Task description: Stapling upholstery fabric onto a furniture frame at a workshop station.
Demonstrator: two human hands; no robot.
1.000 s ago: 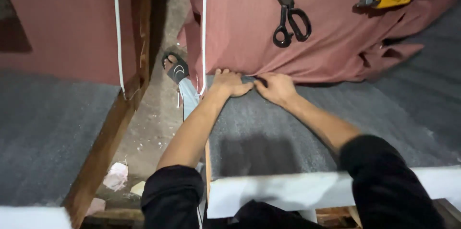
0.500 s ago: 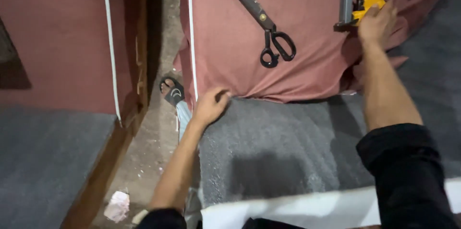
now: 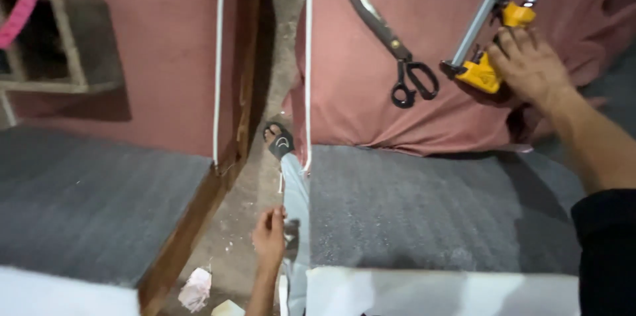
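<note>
The yellow staple gun (image 3: 482,57) is clasped by the right hand (image 3: 530,64) on the pink fabric (image 3: 358,110), beside the scissors (image 3: 397,48); the handle should be gripped fully. The left hand (image 3: 268,236) hangs loosely curled, holding nothing.

The right hand (image 3: 530,67) is closing its grip around a yellow pneumatic staple gun (image 3: 482,38) lying on dusty-pink fabric (image 3: 371,110), just beside black-handled scissors (image 3: 397,51). The left hand (image 3: 269,236) is hanging loosely curled at the edge of the grey foam pad (image 3: 430,210).
</note>
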